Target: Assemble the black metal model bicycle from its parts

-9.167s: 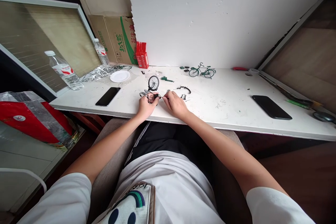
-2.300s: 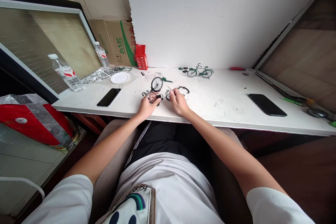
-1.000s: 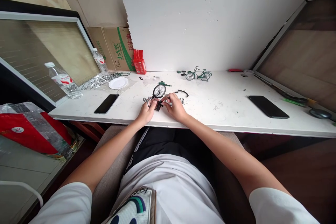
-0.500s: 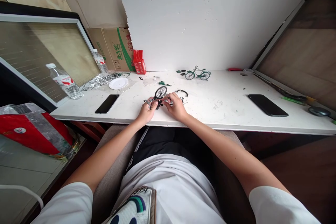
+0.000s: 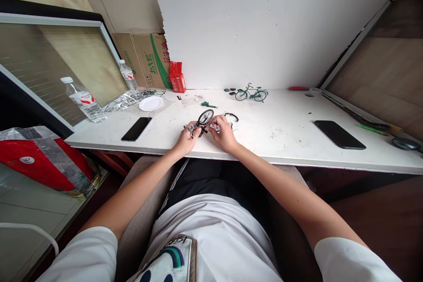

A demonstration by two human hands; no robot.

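Observation:
Near the table's front edge, my left hand [image 5: 187, 140] is closed round a small black and silver model bicycle [image 5: 205, 117], whose spoked wheel stands up between my hands. Its handlebar end pokes out past the fingers on the left. My right hand [image 5: 225, 135] is at the bicycle's right side, thumb and fingers pinched together on something too small to make out. A curved black strip [image 5: 232, 116] lies just beyond the right hand. Farther back rests a small green part [image 5: 208, 105]. Fingers hide much of the bicycle frame.
A finished-looking green model bicycle [image 5: 251, 93] stands at the back. Phones lie left [image 5: 136, 129] and right [image 5: 339, 134]. A white lid [image 5: 151, 103], plastic part frames [image 5: 132, 98], a red box [image 5: 177, 77] and a water bottle [image 5: 84, 100] occupy the left.
The whole view has shifted slightly. Both hands keep nearly the same place at the black bicycle, with only small movement of the right fingers.

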